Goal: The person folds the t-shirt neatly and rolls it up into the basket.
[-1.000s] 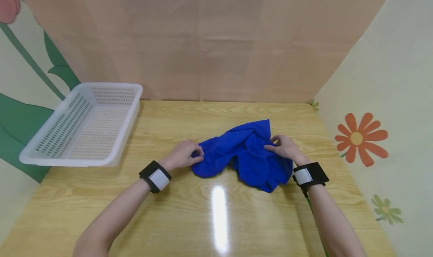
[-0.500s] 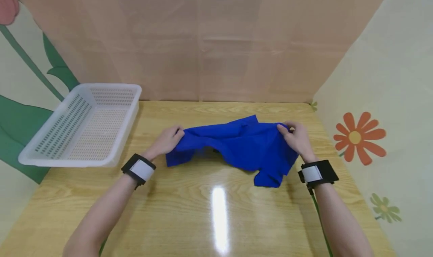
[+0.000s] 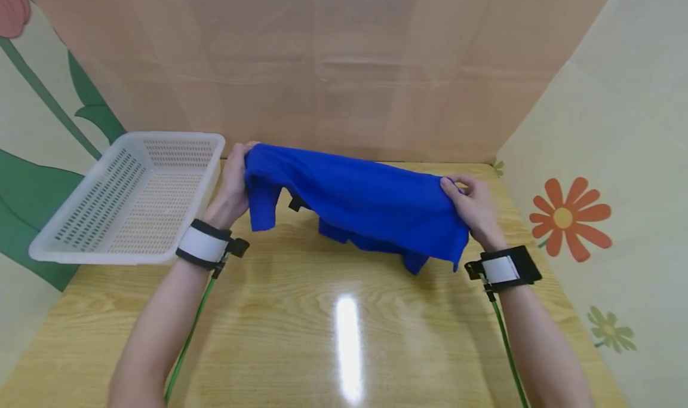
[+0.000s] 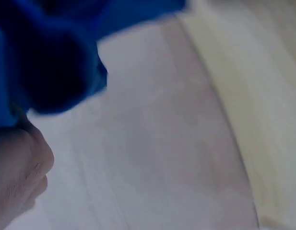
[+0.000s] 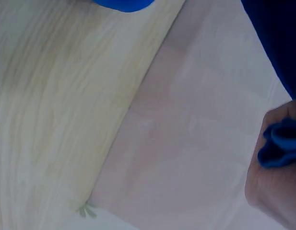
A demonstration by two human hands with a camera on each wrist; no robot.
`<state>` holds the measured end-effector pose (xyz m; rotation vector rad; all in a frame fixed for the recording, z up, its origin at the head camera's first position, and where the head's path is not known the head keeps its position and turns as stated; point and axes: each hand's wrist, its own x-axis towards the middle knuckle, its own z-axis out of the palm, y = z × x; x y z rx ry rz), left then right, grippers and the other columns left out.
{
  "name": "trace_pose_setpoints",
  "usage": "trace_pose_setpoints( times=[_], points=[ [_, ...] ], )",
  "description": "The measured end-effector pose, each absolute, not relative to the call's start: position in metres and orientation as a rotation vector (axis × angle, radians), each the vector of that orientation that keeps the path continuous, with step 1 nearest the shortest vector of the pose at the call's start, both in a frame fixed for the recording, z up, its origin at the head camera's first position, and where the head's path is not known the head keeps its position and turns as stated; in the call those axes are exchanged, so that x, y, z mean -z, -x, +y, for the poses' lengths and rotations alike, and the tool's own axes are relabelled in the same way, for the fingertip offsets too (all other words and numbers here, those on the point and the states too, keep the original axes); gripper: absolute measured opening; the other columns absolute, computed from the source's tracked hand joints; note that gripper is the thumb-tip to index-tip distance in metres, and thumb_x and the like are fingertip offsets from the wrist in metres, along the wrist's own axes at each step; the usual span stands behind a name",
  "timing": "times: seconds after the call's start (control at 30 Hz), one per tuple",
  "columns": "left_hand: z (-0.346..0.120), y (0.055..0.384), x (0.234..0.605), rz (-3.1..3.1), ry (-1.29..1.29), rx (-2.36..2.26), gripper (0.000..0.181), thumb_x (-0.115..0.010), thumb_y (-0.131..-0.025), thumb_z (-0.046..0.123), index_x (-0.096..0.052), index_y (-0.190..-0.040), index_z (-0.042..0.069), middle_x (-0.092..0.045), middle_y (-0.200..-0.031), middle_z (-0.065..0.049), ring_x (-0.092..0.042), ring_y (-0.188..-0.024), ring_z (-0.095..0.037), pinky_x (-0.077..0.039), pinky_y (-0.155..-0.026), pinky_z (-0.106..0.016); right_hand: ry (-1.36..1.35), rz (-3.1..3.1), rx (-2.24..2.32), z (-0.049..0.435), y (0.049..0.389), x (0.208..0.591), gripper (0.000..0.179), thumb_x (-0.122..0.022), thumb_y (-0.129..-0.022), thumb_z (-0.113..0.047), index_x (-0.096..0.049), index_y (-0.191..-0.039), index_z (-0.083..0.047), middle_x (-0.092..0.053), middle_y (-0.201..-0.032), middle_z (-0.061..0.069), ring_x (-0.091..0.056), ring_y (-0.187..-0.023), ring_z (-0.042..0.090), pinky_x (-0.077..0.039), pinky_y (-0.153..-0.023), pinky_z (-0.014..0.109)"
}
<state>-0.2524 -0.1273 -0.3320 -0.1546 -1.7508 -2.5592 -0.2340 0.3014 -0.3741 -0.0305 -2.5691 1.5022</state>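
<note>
A blue cloth (image 3: 365,199) is stretched between my two hands above the table. Its upper edge slopes down from left to right, and a sleeve-like flap dangles at the left. My left hand (image 3: 233,181) grips the left top corner, its fingers partly behind the fabric. My right hand (image 3: 475,208) pinches the right top corner between thumb and fingers. In the right wrist view, a fold of the cloth (image 5: 270,158) pokes out of the grip. The left wrist view shows blurred cloth (image 4: 56,62) above the hand. A small black piece (image 3: 295,204) shows under the cloth; its kind is unclear.
A white perforated plastic basket (image 3: 188,241) stands at the table's left, close to my left wrist. Behind the wooden table (image 3: 285,324) rises a brownish-pink covered wall (image 3: 365,67). A flower-painted wall (image 3: 618,127) borders the right side. Green cables (image 3: 188,348) trail from both wristbands.
Both hands have taken hold of the crumpled cloth and spread it sideways. My left hand has moved left and up, lifting that end higher; the right has moved slightly right and up.
</note>
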Motion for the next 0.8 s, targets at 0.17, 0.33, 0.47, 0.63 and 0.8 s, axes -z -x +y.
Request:
trace_pose_setpoints(
  times=[0.17,0.33,0.47,0.63,0.8],
  points=[
    [-0.125,0.261,0.323,-1.426,0.183,2.871,0.040,-0.033,-0.110,0.021,-0.061,-0.081,0.016,-0.066,-0.089,0.007,-0.061,-0.083,-0.006,-0.047,-0.076,-0.015,-0.060,-2.746,-1.465,0.295,0.234,0.385,0.037,-0.057,-0.103,-0.029,-0.056,-0.129,-0.003,-0.072,-0.087,-0.002,-0.069,-0.080,0.013,-0.054,-0.071,0.028],
    [-0.130,0.262,0.341,-1.684,0.294,2.914,0.030,-0.023,-0.112,0.031,-0.043,-0.129,0.016,-0.025,-0.167,-0.007,-0.022,-0.156,-0.019,-0.021,-0.127,-0.032,-0.198,-2.947,-1.140,0.292,0.233,0.405,0.048,-0.057,-0.102,-0.017,-0.043,-0.146,-0.001,-0.057,-0.132,0.031,-0.056,-0.120,0.046,-0.048,-0.097,0.056],
    [-0.128,0.258,0.367,-2.161,0.279,2.608,0.041,-0.029,-0.111,0.020,-0.026,-0.149,0.005,-0.024,-0.164,-0.023,-0.026,-0.153,-0.033,-0.022,-0.126,-0.044,-0.337,-2.982,-1.011,0.279,0.236,0.421,0.049,-0.063,-0.098,-0.014,-0.049,-0.140,0.005,-0.052,-0.137,0.034,-0.049,-0.128,0.050,-0.042,-0.105,0.061],
    [-0.117,0.252,0.406,-2.812,0.347,1.832,0.044,-0.048,-0.102,0.014,-0.043,-0.140,-0.008,-0.055,-0.134,-0.032,-0.057,-0.119,-0.040,-0.049,-0.103,-0.046,-0.541,-2.942,-0.837,0.240,0.234,0.437,0.040,-0.074,-0.091,-0.022,-0.065,-0.122,0.002,-0.064,-0.117,0.026,-0.059,-0.111,0.042,-0.046,-0.096,0.055],
    [-0.097,0.244,0.434,-3.165,0.405,1.207,0.042,-0.066,-0.094,0.035,-0.064,-0.116,-0.002,-0.071,-0.100,-0.015,-0.066,-0.077,-0.021,-0.050,-0.067,-0.028,-0.616,-2.967,-0.621,0.197,0.230,0.450,0.048,-0.080,-0.083,-0.045,-0.067,-0.114,-0.011,-0.063,-0.110,0.013,-0.056,-0.108,0.035,-0.042,-0.094,0.054]
  ],
)
